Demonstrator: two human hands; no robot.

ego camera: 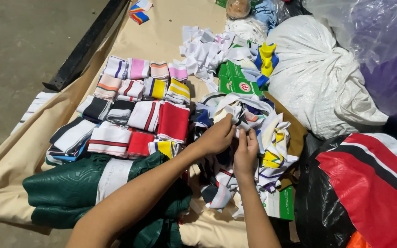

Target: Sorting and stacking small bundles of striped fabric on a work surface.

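Both hands are in the loose heap of striped knit strips [249, 138]: left hand [217, 137] pinches a strip end, right hand [246, 154] grips it lower, pulling it taut. Sorted stacks [134, 110] sit alongside on the tan sheet [161, 41], grouped by colour.

Sorted stacks [136, 108] lay in rows on the sheet [5, 183], left of the loose pile [253, 138] where both hands [217, 138] met; boxes [235, 80] sat behind the pile, sacks [318, 78] to its right.
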